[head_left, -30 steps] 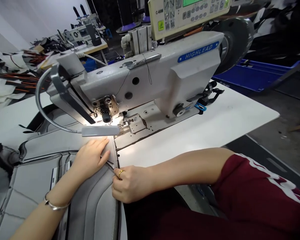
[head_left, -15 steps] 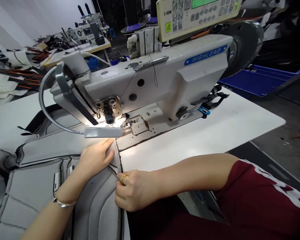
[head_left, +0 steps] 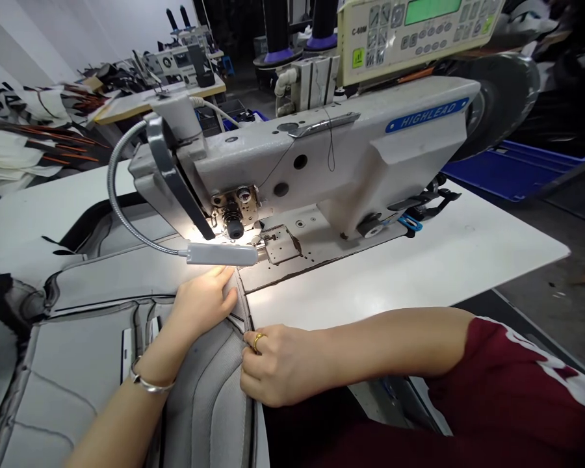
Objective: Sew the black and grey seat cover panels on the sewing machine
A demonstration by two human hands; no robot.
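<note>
A grey padded seat cover (head_left: 78, 364) with stitched seams lies across the white table, its right edge running up toward the needle of the grey sewing machine (head_left: 322, 156). My left hand (head_left: 202, 302) lies flat on the cover just in front of the lamp head, fingers stretched out and pressing the fabric down. My right hand (head_left: 277, 367), with a gold ring, is closed in a pinch on the cover's right edge, a little nearer to me than the left hand.
A gooseneck lamp (head_left: 221, 255) shines on the needle area. The control panel (head_left: 419, 29) sits above the machine. The white table (head_left: 443, 260) stretches right. A blue bin (head_left: 521, 169) stands behind it. More fabric pieces (head_left: 24, 149) and another machine (head_left: 185, 62) are at the far left.
The view has shifted, so machine and hands sit further right in the picture. Both hands keep their grip and have crept slightly toward the needle with the cover.
</note>
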